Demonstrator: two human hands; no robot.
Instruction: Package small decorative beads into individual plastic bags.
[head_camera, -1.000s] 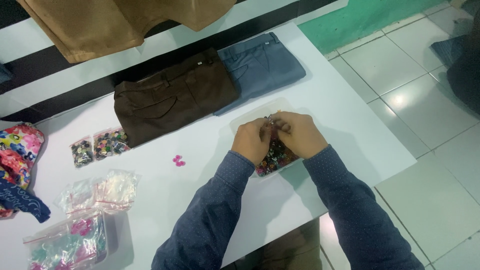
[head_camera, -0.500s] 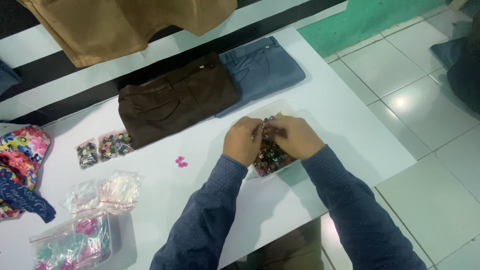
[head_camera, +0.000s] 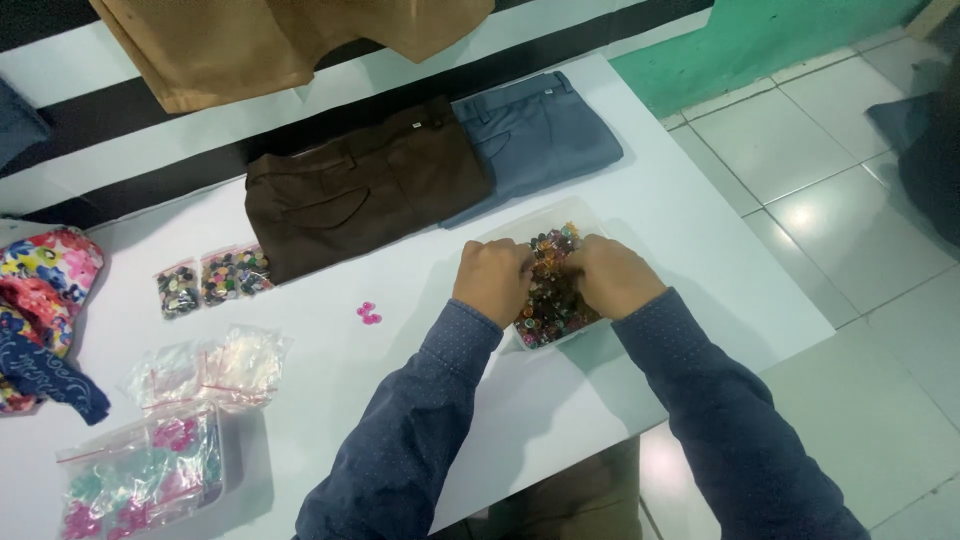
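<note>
Buttons (head_camera: 548, 300), many-coloured, fill a clear bag (head_camera: 520, 232) gripped by left hand (head_camera: 492, 280) and right hand (head_camera: 610, 275).

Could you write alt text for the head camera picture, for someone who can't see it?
Two hands in blue sleeves, left hand and right hand, press into a clear plastic bag of small multicoloured buttons on a white table. Beyond lie folded dark brown trousers and folded grey-blue trousers; small clear packets of buttons lie to the left.
</note>
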